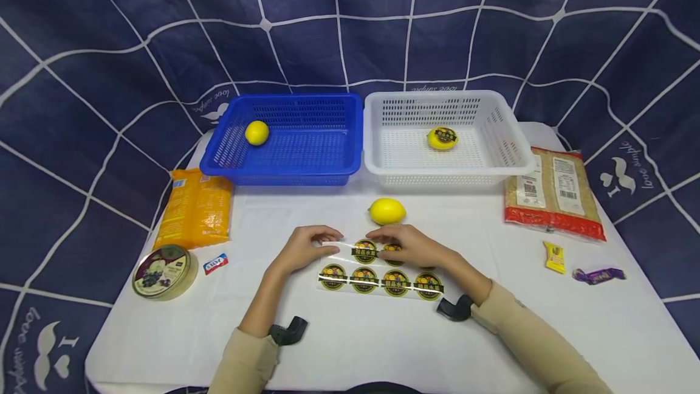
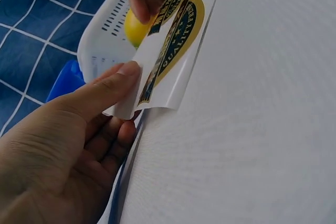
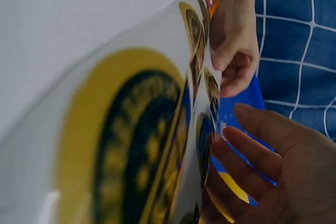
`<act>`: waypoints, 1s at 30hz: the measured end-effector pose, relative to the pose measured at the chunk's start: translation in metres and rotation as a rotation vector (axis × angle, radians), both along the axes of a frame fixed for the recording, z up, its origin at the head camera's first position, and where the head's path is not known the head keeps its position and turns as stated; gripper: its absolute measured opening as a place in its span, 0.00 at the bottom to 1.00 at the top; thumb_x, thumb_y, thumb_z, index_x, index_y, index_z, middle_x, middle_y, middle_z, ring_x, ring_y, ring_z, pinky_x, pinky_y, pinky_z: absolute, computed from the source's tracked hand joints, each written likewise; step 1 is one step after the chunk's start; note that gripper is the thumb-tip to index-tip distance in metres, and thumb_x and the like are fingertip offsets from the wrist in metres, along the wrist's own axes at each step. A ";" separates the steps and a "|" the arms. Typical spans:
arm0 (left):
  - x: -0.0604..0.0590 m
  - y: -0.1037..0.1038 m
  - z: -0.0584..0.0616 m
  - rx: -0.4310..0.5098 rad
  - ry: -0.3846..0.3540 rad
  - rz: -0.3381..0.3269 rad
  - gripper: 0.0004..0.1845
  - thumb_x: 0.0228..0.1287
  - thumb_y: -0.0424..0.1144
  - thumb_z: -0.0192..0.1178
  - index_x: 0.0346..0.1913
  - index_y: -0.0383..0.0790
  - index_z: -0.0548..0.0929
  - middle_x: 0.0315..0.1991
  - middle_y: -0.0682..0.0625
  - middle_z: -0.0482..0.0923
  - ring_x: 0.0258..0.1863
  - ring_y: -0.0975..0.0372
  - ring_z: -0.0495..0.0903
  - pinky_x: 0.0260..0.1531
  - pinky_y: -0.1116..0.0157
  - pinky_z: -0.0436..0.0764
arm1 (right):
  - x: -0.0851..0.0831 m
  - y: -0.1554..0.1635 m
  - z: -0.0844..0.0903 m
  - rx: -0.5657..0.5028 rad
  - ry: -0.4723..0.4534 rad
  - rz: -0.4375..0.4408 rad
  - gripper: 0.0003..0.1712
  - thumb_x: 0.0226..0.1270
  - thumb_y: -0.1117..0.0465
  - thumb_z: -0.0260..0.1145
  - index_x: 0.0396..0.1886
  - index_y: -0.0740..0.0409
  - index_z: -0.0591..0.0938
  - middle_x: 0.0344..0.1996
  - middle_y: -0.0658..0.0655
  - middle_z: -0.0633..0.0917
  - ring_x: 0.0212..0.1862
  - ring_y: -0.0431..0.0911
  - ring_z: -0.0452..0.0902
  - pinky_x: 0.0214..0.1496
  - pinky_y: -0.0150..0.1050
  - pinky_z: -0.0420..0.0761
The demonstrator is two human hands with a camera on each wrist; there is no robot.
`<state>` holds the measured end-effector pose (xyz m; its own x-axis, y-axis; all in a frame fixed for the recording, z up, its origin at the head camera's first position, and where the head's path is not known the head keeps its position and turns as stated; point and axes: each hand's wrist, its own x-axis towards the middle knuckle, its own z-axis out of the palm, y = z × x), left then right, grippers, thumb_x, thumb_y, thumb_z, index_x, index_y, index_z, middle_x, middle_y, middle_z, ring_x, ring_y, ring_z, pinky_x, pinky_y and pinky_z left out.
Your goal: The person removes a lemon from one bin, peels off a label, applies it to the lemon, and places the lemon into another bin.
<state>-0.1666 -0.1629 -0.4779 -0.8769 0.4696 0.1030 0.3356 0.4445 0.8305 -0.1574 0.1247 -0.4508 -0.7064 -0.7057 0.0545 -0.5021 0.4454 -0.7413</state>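
Sticker sheet [image 1: 379,272] corner pinched by left hand [image 1: 302,249], right hand [image 1: 411,245] fingertips on top.

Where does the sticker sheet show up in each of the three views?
Head: sticker sheet low centre on the table, under both hands.
Left wrist: upper centre, its corner pinched by the left hand.
Right wrist: fills the left half, blurred.
Shared landmark: the blue basket.

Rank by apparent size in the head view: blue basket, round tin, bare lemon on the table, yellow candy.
1. Blue basket
2. Round tin
3. Lemon
4. Yellow candy
The tin lies nearer the camera than the lemon, but the gap looks plain.
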 end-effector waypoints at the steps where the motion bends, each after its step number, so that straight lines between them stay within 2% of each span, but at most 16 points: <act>1: 0.002 0.001 0.003 0.012 -0.002 0.004 0.13 0.49 0.41 0.71 0.41 0.49 0.85 0.32 0.59 0.83 0.30 0.67 0.79 0.32 0.70 0.79 | -0.001 -0.002 0.000 -0.004 0.007 0.000 0.22 0.62 0.58 0.65 0.56 0.56 0.77 0.49 0.49 0.80 0.47 0.40 0.75 0.50 0.35 0.77; 7: 0.013 0.008 0.032 0.060 -0.002 -0.002 0.10 0.51 0.32 0.69 0.38 0.35 0.86 0.35 0.47 0.84 0.34 0.60 0.82 0.36 0.66 0.81 | -0.004 -0.012 -0.002 -0.060 0.067 -0.050 0.16 0.60 0.61 0.66 0.50 0.54 0.81 0.41 0.46 0.83 0.37 0.35 0.76 0.39 0.31 0.79; 11: 0.015 0.009 0.038 0.073 -0.038 -0.010 0.10 0.52 0.32 0.68 0.38 0.34 0.85 0.36 0.47 0.84 0.37 0.58 0.82 0.38 0.67 0.81 | -0.003 -0.016 -0.002 -0.114 0.093 -0.094 0.12 0.59 0.62 0.68 0.44 0.54 0.84 0.36 0.45 0.84 0.30 0.36 0.75 0.31 0.30 0.78; 14: 0.011 0.008 0.027 0.088 -0.055 -0.003 0.09 0.52 0.34 0.68 0.38 0.37 0.86 0.37 0.49 0.84 0.37 0.59 0.82 0.38 0.67 0.81 | -0.003 -0.017 -0.001 -0.148 0.080 -0.118 0.10 0.58 0.63 0.68 0.42 0.53 0.85 0.34 0.44 0.85 0.29 0.36 0.75 0.30 0.30 0.77; 18: 0.005 0.004 0.008 0.100 -0.054 0.011 0.10 0.51 0.38 0.69 0.39 0.43 0.87 0.36 0.53 0.84 0.37 0.63 0.82 0.39 0.67 0.81 | -0.002 -0.019 0.000 -0.181 0.042 -0.140 0.09 0.59 0.63 0.68 0.40 0.52 0.85 0.34 0.43 0.85 0.32 0.36 0.77 0.33 0.32 0.79; 24: 0.002 0.001 0.002 0.109 -0.026 0.010 0.10 0.50 0.45 0.69 0.37 0.50 0.87 0.35 0.58 0.84 0.37 0.66 0.81 0.39 0.67 0.81 | -0.002 -0.020 0.001 -0.208 -0.011 -0.154 0.08 0.58 0.62 0.69 0.38 0.52 0.86 0.34 0.44 0.85 0.36 0.38 0.78 0.39 0.35 0.80; 27: 0.001 -0.001 0.000 0.091 -0.017 0.023 0.10 0.50 0.45 0.69 0.37 0.50 0.87 0.36 0.59 0.84 0.37 0.66 0.81 0.38 0.67 0.81 | -0.002 -0.021 0.003 -0.240 -0.041 -0.155 0.07 0.58 0.62 0.69 0.37 0.54 0.86 0.34 0.47 0.86 0.37 0.40 0.79 0.41 0.35 0.81; 30: 0.000 -0.002 -0.001 0.067 -0.026 0.029 0.10 0.50 0.46 0.69 0.37 0.51 0.87 0.36 0.59 0.84 0.37 0.66 0.80 0.36 0.67 0.81 | 0.002 -0.020 0.016 -0.278 -0.088 -0.167 0.07 0.58 0.66 0.67 0.38 0.59 0.85 0.33 0.52 0.86 0.38 0.45 0.79 0.41 0.35 0.81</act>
